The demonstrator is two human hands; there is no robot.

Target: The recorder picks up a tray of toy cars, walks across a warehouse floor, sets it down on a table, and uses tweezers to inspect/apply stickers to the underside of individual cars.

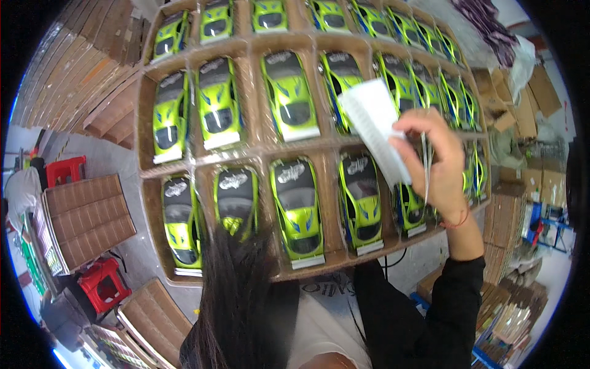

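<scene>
Head view: I am seeing the right hand [437,161] pinching a white paper [380,126] over the toy cars [294,203]; a loose pinch could be letting it drop. The left hand is not showing.

Right hand [433,163] raised on a bent wrist, fingers pinched shut; black sleeve.

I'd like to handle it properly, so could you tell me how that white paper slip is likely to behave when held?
The paper slip probably flops: it stands pinched only at one end by the right hand. Likely very light, and thin enough to crease easily.

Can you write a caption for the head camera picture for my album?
Right hand holds white paper slip over tray of green toy cars.
</scene>
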